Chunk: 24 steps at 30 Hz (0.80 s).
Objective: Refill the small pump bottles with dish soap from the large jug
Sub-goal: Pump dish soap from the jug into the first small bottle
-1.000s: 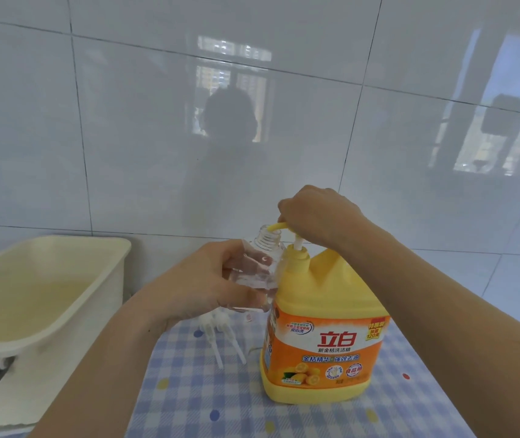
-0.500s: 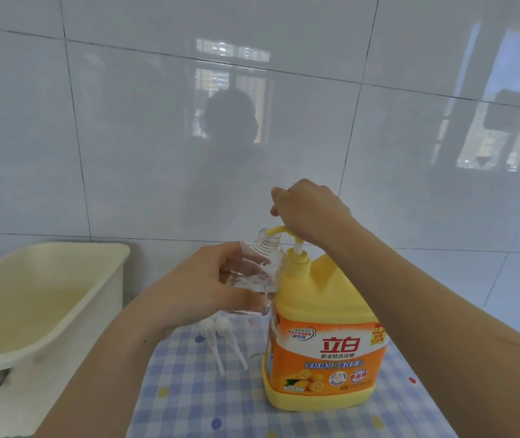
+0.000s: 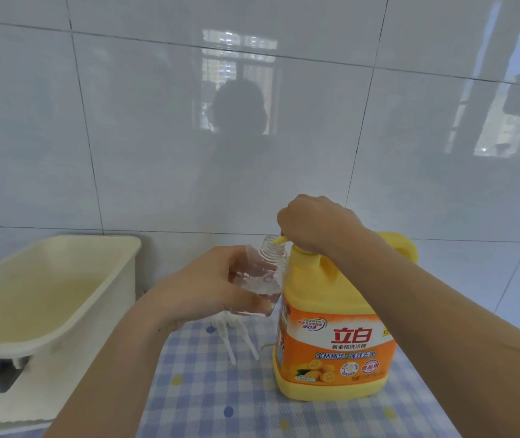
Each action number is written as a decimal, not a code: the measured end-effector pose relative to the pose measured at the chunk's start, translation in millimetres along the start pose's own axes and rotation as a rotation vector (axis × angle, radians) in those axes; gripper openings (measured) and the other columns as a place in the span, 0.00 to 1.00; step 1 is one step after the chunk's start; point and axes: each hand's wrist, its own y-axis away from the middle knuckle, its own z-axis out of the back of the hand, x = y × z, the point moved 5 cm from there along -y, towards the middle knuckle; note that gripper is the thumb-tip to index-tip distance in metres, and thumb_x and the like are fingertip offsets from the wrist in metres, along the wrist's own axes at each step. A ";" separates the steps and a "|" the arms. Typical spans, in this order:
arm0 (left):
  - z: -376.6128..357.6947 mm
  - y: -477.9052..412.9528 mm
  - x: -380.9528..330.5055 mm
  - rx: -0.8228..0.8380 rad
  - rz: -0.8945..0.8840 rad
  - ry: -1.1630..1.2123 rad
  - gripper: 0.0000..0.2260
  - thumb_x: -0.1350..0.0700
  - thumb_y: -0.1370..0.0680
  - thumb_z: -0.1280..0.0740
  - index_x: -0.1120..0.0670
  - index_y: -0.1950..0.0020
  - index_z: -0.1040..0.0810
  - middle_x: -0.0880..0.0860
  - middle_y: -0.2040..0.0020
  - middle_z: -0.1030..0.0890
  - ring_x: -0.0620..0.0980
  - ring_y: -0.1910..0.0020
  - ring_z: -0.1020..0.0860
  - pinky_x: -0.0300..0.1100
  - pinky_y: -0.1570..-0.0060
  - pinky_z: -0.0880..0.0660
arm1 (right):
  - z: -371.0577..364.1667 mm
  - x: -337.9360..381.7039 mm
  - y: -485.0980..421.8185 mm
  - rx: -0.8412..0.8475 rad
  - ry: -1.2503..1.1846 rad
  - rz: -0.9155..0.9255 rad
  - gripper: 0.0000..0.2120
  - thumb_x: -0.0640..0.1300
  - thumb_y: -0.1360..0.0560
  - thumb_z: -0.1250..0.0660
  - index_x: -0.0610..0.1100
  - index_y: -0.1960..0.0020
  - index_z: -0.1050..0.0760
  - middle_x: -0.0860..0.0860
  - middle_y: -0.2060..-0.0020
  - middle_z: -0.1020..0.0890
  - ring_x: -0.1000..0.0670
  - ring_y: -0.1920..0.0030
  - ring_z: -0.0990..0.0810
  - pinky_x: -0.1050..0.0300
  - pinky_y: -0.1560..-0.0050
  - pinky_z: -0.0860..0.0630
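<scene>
Standing at the far left is a cream plastic tub [image 3: 100, 241], open at the top, just beside the tabletop [image 3: 208, 403], which is covered with a blue checked cloth with small dots. The left hand [image 3: 198, 289] comes next. Its fingers [image 3: 227, 254] and thumb are curled round a small clear bottle [image 3: 262, 279] and hold it up above the cloth. The bottle has no cap and leans a little, with its threaded mouth turned up and to the right, toward the jug. Under this hand, two white pump heads [image 3: 236, 339] lie on the cloth with their thin tubes pointing to the front.

Right of the bottle and very near to it stands the big yellow jug [image 3: 337, 346], upright on the cloth, with an orange label and pictures of small citrus fruit. I cannot tell if the bottle touches the jug. On top of the jug is its yellow pump [image 3: 303, 260], and the spout [image 3: 281, 240] reaches to the mouth of the small bottle. The right hand [image 3: 315, 226] sits on the pump from above, with the fingers bent down and closed over its head, so the head itself is hidden. Behind everything is a wall of glossy white tiles.
</scene>
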 end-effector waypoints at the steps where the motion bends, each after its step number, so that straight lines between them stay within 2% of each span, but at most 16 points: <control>1: 0.5 -0.2 0.5 -0.002 0.000 0.000 0.20 0.59 0.34 0.22 0.47 0.44 0.19 0.47 0.49 0.15 0.48 0.49 0.17 0.49 0.47 0.18 | -0.2 0.4 -0.4 0.003 0.016 0.007 0.11 0.40 0.25 0.48 0.45 0.66 0.36 0.50 0.63 0.32 0.45 0.56 0.29 0.51 0.55 0.34; 3: 0.2 -0.3 -0.2 0.006 -0.009 -0.004 0.21 0.58 0.35 0.22 0.47 0.44 0.19 0.47 0.50 0.15 0.48 0.49 0.16 0.47 0.47 0.19 | 0.1 1.2 -0.4 -0.004 0.036 0.022 0.12 0.40 0.25 0.48 0.45 0.66 0.37 0.51 0.64 0.34 0.45 0.57 0.30 0.51 0.55 0.35; 6: -0.4 -0.6 -0.6 0.014 -0.013 -0.008 0.18 0.63 0.31 0.23 0.48 0.44 0.19 0.47 0.51 0.14 0.48 0.50 0.16 0.44 0.48 0.19 | -0.4 0.6 -1.1 0.000 0.045 0.012 0.11 0.40 0.25 0.48 0.45 0.66 0.37 0.51 0.64 0.34 0.45 0.56 0.30 0.51 0.55 0.35; 10: -0.3 -0.1 -1.4 0.017 -0.011 -0.010 0.18 0.63 0.30 0.24 0.49 0.44 0.19 0.48 0.51 0.14 0.50 0.49 0.16 0.46 0.48 0.19 | -1.1 1.0 -1.7 0.015 0.048 0.004 0.10 0.40 0.25 0.48 0.45 0.65 0.36 0.50 0.62 0.32 0.44 0.54 0.28 0.51 0.54 0.34; 15: -0.6 -0.1 -1.4 0.023 -0.017 0.017 0.18 0.64 0.30 0.24 0.46 0.45 0.19 0.45 0.50 0.15 0.44 0.52 0.16 0.40 0.52 0.18 | -1.5 0.1 -2.0 0.007 0.042 0.004 0.10 0.41 0.25 0.48 0.45 0.62 0.33 0.48 0.53 0.27 0.44 0.52 0.26 0.51 0.53 0.33; 18: -0.5 -0.7 0.3 0.024 -0.007 0.030 0.19 0.62 0.33 0.22 0.47 0.45 0.19 0.46 0.49 0.15 0.47 0.50 0.16 0.45 0.50 0.18 | -1.4 0.1 -3.2 0.005 0.050 0.009 0.10 0.41 0.25 0.49 0.46 0.64 0.36 0.48 0.56 0.29 0.45 0.54 0.28 0.51 0.54 0.34; 21: -0.1 -0.8 0.8 0.017 -0.001 0.006 0.21 0.55 0.37 0.22 0.47 0.44 0.19 0.46 0.49 0.15 0.50 0.49 0.17 0.52 0.48 0.18 | -0.8 -0.2 -2.9 0.008 0.050 0.010 0.10 0.41 0.25 0.49 0.46 0.65 0.37 0.50 0.61 0.32 0.46 0.57 0.30 0.51 0.56 0.35; 24: 0.0 -1.0 1.3 0.005 0.003 -0.012 0.22 0.52 0.38 0.22 0.45 0.45 0.19 0.45 0.47 0.16 0.49 0.47 0.17 0.51 0.47 0.18 | -0.4 -0.9 -1.8 -0.002 0.023 -0.006 0.09 0.41 0.25 0.48 0.45 0.63 0.34 0.50 0.59 0.29 0.46 0.56 0.28 0.51 0.55 0.35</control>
